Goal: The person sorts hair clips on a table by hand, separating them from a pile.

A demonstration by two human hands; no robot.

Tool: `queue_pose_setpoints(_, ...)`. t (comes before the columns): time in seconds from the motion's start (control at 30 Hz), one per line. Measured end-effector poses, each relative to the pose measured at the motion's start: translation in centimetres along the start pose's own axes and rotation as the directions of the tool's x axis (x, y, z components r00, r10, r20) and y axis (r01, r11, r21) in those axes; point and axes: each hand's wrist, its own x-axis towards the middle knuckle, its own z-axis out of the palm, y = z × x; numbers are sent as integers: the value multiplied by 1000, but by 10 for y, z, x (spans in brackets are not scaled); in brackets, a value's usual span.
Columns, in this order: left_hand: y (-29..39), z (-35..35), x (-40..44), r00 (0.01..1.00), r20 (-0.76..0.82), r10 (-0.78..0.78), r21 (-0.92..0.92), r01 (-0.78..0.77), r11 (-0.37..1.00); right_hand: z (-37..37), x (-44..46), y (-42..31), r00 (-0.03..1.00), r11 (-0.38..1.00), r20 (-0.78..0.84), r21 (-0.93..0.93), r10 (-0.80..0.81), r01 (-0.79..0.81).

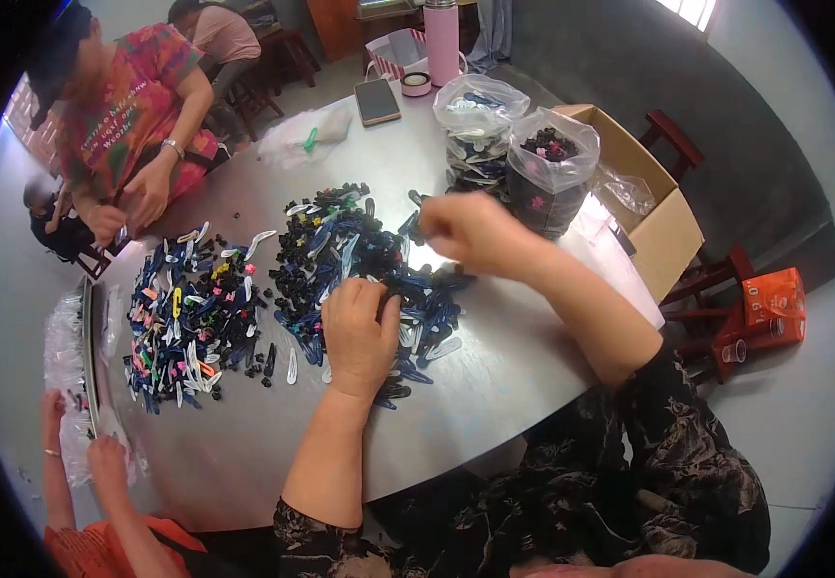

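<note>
Beyond the grip — a dark-grey wall (581,58), a bright barred window (691,12). Right of the grip, reddish wooden stools (676,144) on grey floor (783,424).

One head view, from above table (506,366) near edge; faces forward and down across it, close over near side, wide fisheye, far edge included.

And the grey metal tabletop (244,453) is carrying plenty: a dark hair-clip heap (331,241) is sprawling mid-table; a brighter hair-clip heap (191,323) is sitting alongside; filled plastic bags (550,173) are standing beyond; a smartphone (378,102) is lying near a pink flask (443,43).
</note>
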Motion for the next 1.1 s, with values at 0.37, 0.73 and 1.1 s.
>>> queue_pose_setpoints(0.37, -2, 0, -1, 1000, -14, 2, -16, -3, 1000, -129, 84, 4, 928, 801, -369, -572, -59, -176)
queue_pose_setpoints(0.73, -2, 0, -1, 1000, -2, -5, -7, 5, 1000, -59, 7, -36, 974, 890, -216, -455, -71, -36)
queue_pose_setpoints(1.1, -2, -1, 0, 1000, 5, 1, 9, -1, 1000, -17, -15, 12, 925, 946, 341, -318, 168, -55)
